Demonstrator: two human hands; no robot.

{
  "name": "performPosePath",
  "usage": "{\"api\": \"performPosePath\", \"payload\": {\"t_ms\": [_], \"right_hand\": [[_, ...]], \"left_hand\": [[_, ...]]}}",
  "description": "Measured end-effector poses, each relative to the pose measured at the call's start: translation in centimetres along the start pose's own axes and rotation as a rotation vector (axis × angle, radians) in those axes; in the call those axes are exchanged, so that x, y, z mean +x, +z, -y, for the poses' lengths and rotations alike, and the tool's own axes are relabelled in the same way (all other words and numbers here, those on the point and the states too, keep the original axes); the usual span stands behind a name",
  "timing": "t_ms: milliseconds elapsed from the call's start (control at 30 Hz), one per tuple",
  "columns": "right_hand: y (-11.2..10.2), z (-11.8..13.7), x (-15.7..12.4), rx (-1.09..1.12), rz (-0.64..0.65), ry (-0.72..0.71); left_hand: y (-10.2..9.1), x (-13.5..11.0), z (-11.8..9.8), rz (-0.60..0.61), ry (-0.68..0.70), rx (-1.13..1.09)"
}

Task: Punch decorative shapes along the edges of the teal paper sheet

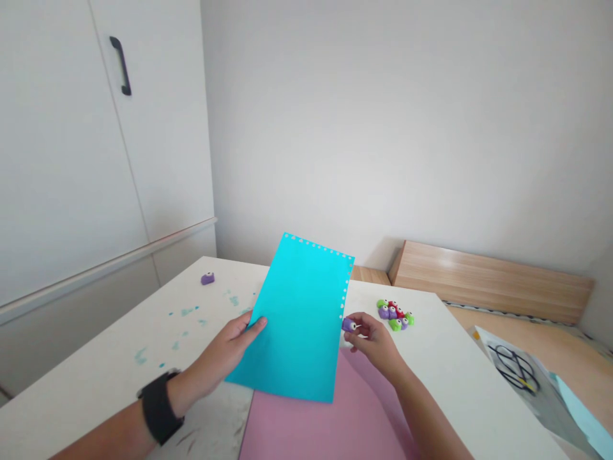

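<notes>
A turquoise sheet of paper [299, 313] is held up, tilted, over the table. Small holes run along its top edge and down part of its right edge. My left hand [235, 340] grips the sheet's left side, thumb on the front and the other fingers mostly behind. At the right edge, just below the lowest hole, my right hand [372, 342] pinches a small purple hole punch [349, 325] with a white eye on it. The punch meets the paper's edge; whether the sheet sits in its slot cannot be made out. Beneath lies a pink sheet [320, 425].
Several green, red and purple punches [395, 313] cluster on the white table [460, 383] at right. Another purple punch [207, 278] lies far left, near turquoise paper bits [186, 312]. A wooden headboard [488, 275], a clear bag [517, 377] and a white cabinet [158, 147] stand around.
</notes>
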State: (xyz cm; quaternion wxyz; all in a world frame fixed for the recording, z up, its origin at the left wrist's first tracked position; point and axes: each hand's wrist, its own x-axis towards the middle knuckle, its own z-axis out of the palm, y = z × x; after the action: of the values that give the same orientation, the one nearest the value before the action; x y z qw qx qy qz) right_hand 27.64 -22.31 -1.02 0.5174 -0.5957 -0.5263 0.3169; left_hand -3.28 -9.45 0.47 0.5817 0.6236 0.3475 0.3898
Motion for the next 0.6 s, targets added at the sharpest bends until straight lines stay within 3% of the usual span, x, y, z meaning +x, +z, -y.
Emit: {"api": "performPosePath", "payload": {"t_ms": [400,600], "right_hand": [[1.0,0.6,-0.5,-0.138,-0.048,-0.032],[1.5,0.0,-0.4,-0.026,-0.033,0.062]], "left_hand": [[-0.4,0.6,1.1,0.053,-0.108,-0.007],[-0.4,0.6,1.7,0.061,-0.131,-0.060]]}}
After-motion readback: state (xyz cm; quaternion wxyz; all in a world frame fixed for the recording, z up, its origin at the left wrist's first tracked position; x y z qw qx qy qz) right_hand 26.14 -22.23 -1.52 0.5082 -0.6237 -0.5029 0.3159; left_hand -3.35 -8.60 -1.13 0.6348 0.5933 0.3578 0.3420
